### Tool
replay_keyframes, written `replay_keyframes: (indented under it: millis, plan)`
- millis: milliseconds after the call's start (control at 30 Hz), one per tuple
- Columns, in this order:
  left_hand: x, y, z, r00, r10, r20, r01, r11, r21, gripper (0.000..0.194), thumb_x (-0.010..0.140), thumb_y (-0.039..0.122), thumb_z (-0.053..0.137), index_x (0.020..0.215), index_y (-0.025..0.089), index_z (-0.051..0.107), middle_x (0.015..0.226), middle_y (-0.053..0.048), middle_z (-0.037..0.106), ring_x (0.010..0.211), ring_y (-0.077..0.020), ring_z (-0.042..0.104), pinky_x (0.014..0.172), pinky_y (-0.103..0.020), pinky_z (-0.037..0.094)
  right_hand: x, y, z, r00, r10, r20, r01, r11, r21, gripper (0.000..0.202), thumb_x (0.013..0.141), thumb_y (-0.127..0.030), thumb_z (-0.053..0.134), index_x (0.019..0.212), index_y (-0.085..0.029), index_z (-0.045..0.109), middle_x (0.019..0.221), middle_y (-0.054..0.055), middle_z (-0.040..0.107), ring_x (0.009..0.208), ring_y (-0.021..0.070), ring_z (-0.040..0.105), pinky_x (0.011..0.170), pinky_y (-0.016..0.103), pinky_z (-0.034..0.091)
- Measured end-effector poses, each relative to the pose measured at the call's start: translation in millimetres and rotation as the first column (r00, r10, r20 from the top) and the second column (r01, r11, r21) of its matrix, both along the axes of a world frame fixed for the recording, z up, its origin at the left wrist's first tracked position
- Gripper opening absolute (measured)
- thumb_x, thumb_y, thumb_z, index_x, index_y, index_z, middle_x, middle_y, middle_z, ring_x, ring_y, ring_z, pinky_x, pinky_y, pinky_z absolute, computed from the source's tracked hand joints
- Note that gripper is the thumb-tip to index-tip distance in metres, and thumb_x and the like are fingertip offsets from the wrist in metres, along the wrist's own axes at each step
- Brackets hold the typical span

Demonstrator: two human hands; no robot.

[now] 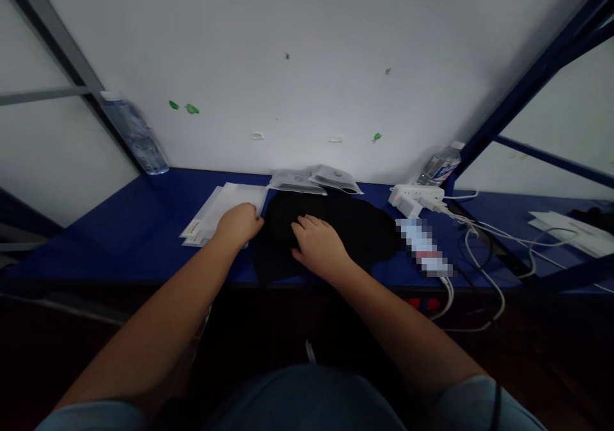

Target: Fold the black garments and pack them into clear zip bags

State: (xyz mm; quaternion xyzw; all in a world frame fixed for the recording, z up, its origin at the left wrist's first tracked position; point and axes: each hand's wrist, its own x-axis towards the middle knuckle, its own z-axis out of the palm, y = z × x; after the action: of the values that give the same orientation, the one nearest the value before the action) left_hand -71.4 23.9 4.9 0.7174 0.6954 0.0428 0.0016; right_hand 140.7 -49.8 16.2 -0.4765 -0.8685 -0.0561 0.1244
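"Where's that black cloth (pixel 345 226)?"

"On the blue table (pixel 119 220), right of the white sleeves (pixel 215 210)."

"And the hands?"

"Right hand (pixel 319 245) lies on it, fingers slightly spread. Left hand (pixel 238 224) is curled at the sleeves' edge; can't tell if it's gripping."

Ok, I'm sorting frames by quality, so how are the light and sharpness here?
Head view: dim light; the black cloth loses nearly all detail; below the blue desk, near black; wide-angle stretching toward the edges; a pixelated patch hides what lies near the power strip.
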Motion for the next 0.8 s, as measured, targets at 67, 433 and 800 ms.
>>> replay_keyframes:
  millis: [67, 433, 800]
  plan:
    - [0.5, 0.3, -0.5, 1.0, 0.01, 0.013, -0.01, 1.0, 0.0, 0.034, 0.087, 0.039, 0.053, 0.101, 0.015, 0.071, 0.102, -0.019, 0.074, 0.096, -0.0329, 0.071, 0.076, -0.036, 0.052, 1.7, -1.5, 2.7, 1.0, 0.023, 0.008, -0.023, 1.0, -0.003, 0.04, 0.085, -0.025, 0.067, 0.123, -0.015, 0.063, 0.134, 0.016, 0.062, 0.13, 0.0298, 0.053, 0.106, 0.044, 0.046]
    - [1.9, -0.3, 0.8, 0.997, 0.065, -0.039, -0.066, 0.998, -0.007, 0.034, 0.089, 0.037, 0.049, 0.1, 0.016, 0.073, 0.098, -0.018, 0.075, 0.095, -0.0309, 0.071, 0.074, -0.034, 0.052, 2.7, 0.8, 7.4, 0.999, -0.006, -0.034, 0.004, 0.999, -0.051, 0.028, 0.087, -0.015, 0.055, 0.113, -0.015, 0.066, 0.12, 0.013, 0.069, 0.114, 0.0251, 0.061, 0.099, 0.037, 0.048]
    - [2.2, -4.5, 6.2, 0.996, 0.079, -0.031, -0.079, 0.997, 0.005, 0.033, 0.089, 0.027, 0.046, 0.098, 0.014, 0.075, 0.097, -0.02, 0.074, 0.095, -0.0339, 0.07, 0.074, -0.037, 0.052, -1.2, -2.5, 5.6, 0.999, -0.019, 0.035, 0.019, 1.0, 0.018, 0.03, 0.087, -0.022, 0.063, 0.117, -0.018, 0.064, 0.119, 0.012, 0.068, 0.11, 0.0274, 0.061, 0.09, 0.039, 0.049]
